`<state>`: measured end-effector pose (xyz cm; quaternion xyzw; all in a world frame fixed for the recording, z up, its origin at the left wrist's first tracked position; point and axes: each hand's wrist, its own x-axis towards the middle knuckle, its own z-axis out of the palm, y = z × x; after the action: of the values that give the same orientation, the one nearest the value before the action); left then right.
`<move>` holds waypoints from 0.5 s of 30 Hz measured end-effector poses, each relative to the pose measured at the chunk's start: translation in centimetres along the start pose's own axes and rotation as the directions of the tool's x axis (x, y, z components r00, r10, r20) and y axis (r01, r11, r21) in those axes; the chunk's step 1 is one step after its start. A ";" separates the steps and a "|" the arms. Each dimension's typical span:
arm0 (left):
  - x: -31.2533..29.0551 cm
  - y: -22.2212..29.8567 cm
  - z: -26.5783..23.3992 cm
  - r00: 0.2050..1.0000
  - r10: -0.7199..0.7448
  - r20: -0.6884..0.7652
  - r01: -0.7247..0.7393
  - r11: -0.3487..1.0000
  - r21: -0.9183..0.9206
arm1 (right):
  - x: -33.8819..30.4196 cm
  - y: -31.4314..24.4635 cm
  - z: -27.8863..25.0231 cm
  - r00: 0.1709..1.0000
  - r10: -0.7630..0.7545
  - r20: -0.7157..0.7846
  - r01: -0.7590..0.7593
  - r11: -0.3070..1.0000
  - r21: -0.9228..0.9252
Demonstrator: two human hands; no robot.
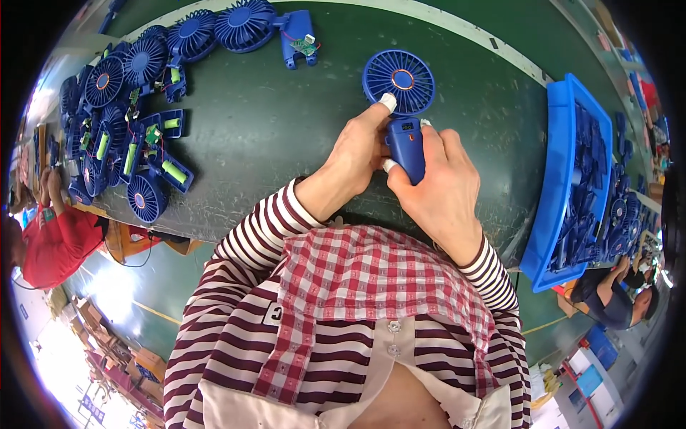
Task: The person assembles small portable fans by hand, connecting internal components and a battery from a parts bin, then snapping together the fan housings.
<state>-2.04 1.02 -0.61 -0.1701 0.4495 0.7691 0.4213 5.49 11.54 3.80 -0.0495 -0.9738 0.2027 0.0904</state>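
Observation:
A small blue handheld fan is between my hands over the green tabletop, its round caged head (pixel 401 81) pointing away from me and its handle (pixel 407 149) toward me. My left hand (pixel 359 146) grips it on the left, with a white-covered thumb tip against the lower edge of the cage. My right hand (pixel 444 175) closes around the handle from the right, its white-covered thumb tip lying along the handle's near end. A dark slot and a small orange button show on the handle. The left fingers are partly hidden behind it.
At the left lie several blue fans (pixel 145 61) with opened handles, green battery cells (pixel 174 171) and circuit boards. One opened fan handle (pixel 297 39) lies at the far edge. A blue bin (pixel 559 164) of blue parts stands at the right. Other people sit at both sides.

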 end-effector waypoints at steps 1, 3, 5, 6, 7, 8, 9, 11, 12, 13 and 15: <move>0.1 0.0 -0.1 1.000 0.000 0.009 0.000 1.000 0.002 | 0.1 0.0 0.2 1.000 -0.003 0.001 0.003 1.000 0.001; 0.1 0.0 0.0 1.000 -0.001 0.007 0.001 1.000 -0.006 | 0.1 0.0 0.4 1.000 0.014 0.014 -0.014 0.999 -0.035; 0.1 0.0 0.0 1.000 -0.001 0.003 0.001 1.000 -0.015 | 0.2 -0.1 0.4 1.000 0.017 0.016 -0.017 0.999 -0.033; 0.0 0.1 -0.1 1.000 -0.016 0.019 0.016 1.000 -0.008 | 0.2 -0.1 0.4 1.000 0.023 0.018 -0.022 0.999 -0.033; -0.1 0.2 0.0 0.999 -0.031 0.036 0.031 1.000 0.000 | 0.2 -0.1 0.4 1.000 0.021 0.018 -0.021 0.999 -0.033; -0.2 0.3 0.1 0.999 -0.030 0.036 0.030 1.000 -0.001 | 0.1 0.0 0.4 0.999 0.029 0.019 -0.028 0.999 -0.039; -0.2 0.3 0.2 0.999 -0.035 0.030 0.035 0.999 -0.016 | 0.1 0.0 0.4 0.999 0.037 0.019 -0.036 0.998 -0.044; -0.2 0.3 0.3 0.999 -0.035 0.022 0.035 0.999 -0.033 | 0.1 0.0 0.4 0.999 0.032 0.016 -0.031 0.999 -0.041; -0.1 0.3 0.2 0.999 -0.029 0.030 0.030 0.999 -0.029 | 0.1 0.0 0.5 0.999 0.030 0.014 -0.029 0.999 -0.038; -0.1 0.2 0.1 0.999 -0.026 0.038 0.027 0.999 -0.025 | 0.2 0.1 0.5 1.000 0.028 0.013 -0.028 0.999 -0.038; -0.1 0.1 0.1 0.999 -0.020 0.035 0.020 1.000 -0.022 | 0.2 0.1 0.7 1.000 0.028 0.010 -0.028 0.999 -0.044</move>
<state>-2.10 1.04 -0.45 -0.1658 0.4319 0.7726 0.4348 5.19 11.41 3.18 -0.0640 -0.9777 0.1829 0.0813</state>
